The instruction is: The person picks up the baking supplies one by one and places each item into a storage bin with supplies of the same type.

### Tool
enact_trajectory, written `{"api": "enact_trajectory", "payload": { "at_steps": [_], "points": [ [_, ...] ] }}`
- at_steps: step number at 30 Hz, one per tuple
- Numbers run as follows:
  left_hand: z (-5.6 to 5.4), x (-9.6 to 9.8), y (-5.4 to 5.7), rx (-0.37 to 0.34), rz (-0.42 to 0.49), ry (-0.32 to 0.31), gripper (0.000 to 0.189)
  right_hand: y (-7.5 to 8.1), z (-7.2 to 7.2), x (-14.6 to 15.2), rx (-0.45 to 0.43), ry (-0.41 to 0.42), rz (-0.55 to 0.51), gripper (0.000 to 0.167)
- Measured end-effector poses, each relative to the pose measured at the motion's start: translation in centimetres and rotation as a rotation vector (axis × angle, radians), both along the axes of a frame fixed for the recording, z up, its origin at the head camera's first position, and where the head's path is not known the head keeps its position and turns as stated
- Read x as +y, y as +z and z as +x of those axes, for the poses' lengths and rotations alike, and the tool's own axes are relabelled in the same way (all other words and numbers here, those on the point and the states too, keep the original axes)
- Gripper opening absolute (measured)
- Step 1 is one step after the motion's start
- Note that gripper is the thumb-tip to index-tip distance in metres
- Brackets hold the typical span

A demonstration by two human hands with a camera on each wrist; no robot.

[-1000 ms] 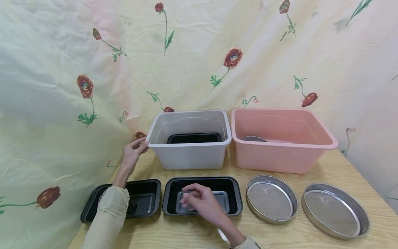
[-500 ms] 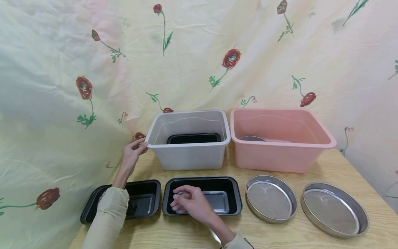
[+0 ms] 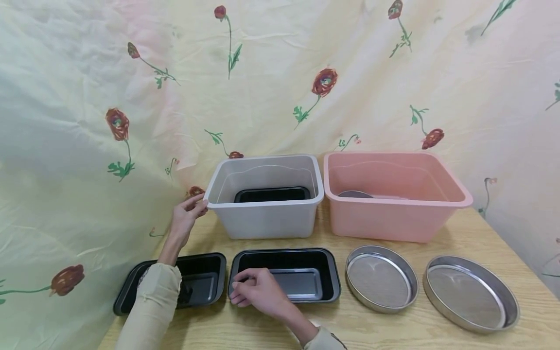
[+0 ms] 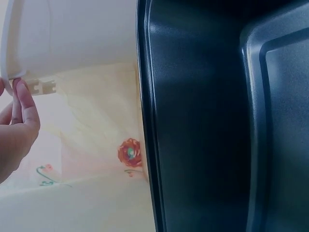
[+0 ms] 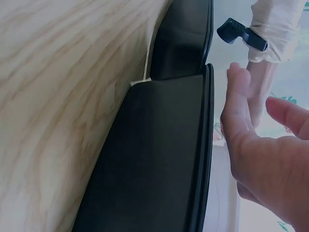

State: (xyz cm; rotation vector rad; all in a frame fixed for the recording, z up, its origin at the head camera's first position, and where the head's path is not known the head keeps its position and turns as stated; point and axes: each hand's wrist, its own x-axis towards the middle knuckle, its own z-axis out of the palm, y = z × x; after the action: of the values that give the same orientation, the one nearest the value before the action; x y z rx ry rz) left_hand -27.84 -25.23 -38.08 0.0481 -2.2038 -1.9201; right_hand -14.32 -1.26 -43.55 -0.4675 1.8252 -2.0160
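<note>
My left hand [image 3: 183, 219] pinches the front left rim corner of a pale grey plastic bin [image 3: 267, 221]; the left wrist view also shows those fingertips [image 4: 25, 96] at the rim. Inside that bin lies a black pan [image 3: 273, 194]. Over the front left corner of a black loaf pan [image 3: 331, 277] hovers my right hand [image 3: 259, 293], fingers loosely bent. In the right wrist view, its thumb [image 5: 289, 113] stands apart from the fingers and nothing is between them. Another black loaf pan [image 3: 203, 284] sits partly hidden under my left forearm.
A pink bin [image 3: 385, 221] stands right of the grey one, with a round metal piece [image 3: 356, 194] partly visible inside. Two round shallow metal pans [image 3: 382, 282] lie on the wooden table [image 3: 245, 330] at the right. Flowered cloth [image 3: 262, 97] hangs behind.
My right hand has moved left and slightly toward me, from over the loaf pan's middle to its front left corner. The left hand stays at the grey bin's rim.
</note>
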Motion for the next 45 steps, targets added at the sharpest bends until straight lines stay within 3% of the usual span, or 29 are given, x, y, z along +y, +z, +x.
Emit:
{"api": "enact_trajectory", "payload": {
  "at_steps": [9, 29, 45],
  "points": [
    [0.0, 0.1, -0.1, -0.01, -0.016, 0.009, 0.045, -0.6, 0.0, -1.1, -0.065, -0.012, 0.013, 0.02],
    [0.0, 0.0, 0.0, -0.02, 0.005, -0.009, 0.046, -0.5, -0.2, -2.0, -0.096, 0.011, 0.081, 0.031],
    [-0.2, -0.1, -0.3, -0.015, 0.02, 0.004, 0.044, -0.3, -0.6, -2.1, -0.122, 0.027, 0.118, 0.03]
  ]
}}
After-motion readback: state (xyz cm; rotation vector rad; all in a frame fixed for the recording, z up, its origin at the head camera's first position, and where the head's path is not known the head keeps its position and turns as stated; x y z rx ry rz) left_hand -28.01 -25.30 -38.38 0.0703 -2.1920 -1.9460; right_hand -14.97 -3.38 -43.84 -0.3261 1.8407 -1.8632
